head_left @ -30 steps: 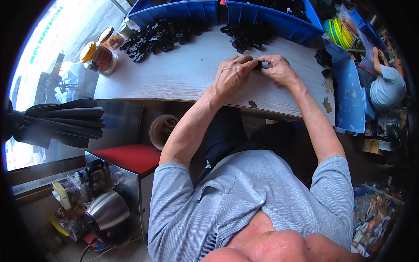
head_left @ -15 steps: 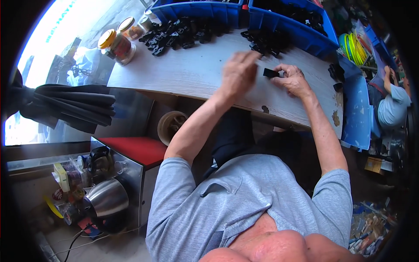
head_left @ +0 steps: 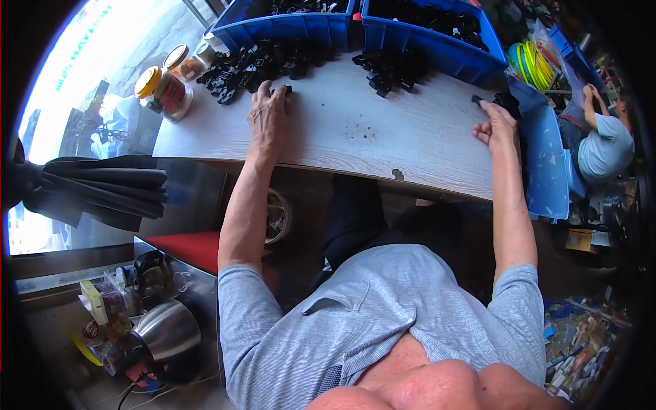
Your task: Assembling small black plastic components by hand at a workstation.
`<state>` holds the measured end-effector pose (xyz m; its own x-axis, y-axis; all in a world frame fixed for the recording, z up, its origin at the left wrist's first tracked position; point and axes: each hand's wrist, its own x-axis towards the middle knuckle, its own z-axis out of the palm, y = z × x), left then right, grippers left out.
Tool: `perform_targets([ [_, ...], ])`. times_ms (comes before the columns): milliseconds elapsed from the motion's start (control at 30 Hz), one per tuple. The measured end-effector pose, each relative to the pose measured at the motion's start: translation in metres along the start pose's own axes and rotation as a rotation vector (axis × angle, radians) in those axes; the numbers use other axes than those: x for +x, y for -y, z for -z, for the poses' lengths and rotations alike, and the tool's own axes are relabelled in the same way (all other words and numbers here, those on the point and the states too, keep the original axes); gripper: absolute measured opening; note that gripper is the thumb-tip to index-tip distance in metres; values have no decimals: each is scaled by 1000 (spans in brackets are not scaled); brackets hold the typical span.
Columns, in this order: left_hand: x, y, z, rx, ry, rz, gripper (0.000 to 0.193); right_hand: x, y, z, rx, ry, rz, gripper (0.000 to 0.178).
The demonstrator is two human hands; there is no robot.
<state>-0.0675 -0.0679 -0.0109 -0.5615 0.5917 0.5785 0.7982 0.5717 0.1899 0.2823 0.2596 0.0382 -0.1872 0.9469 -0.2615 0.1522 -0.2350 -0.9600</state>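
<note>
My left hand (head_left: pixel 268 119) is at the left of the table, its fingers closed around a small black part (head_left: pixel 288 89) just below the left pile of black parts (head_left: pixel 239 70). Toward the right end of the table, my right hand (head_left: pixel 497 126) has its index finger stretched out and its other fingers loosely bent, with nothing visible in it. A small dark piece (head_left: pixel 476 100) lies just beyond its fingertip, beside a black clump (head_left: pixel 506 104). Another pile of black parts (head_left: pixel 393 69) sits at the back middle of the table (head_left: pixel 410 130).
Two blue bins (head_left: pixel 280 31) of black parts stand along the back edge. Jars (head_left: pixel 164 96) are at the back left. A light blue crate (head_left: pixel 549 167) stands right of the table, and a person (head_left: pixel 605 147) sits beyond it. A steel kettle (head_left: pixel 167 328) is low left.
My hands have moved apart: the left toward the left pile, the right toward the table's right end. The black piece held in my right fingers before is no longer in them.
</note>
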Motion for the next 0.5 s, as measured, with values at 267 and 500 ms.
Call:
perform_targets([
  [267, 0, -18, -2, -105, 78, -101, 31, -23, 7, -46, -124, 259, 121, 48],
  [500, -6, -61, 0, -156, 114, -114, 25, -36, 5, -124, -478, 343, 150, 53],
])
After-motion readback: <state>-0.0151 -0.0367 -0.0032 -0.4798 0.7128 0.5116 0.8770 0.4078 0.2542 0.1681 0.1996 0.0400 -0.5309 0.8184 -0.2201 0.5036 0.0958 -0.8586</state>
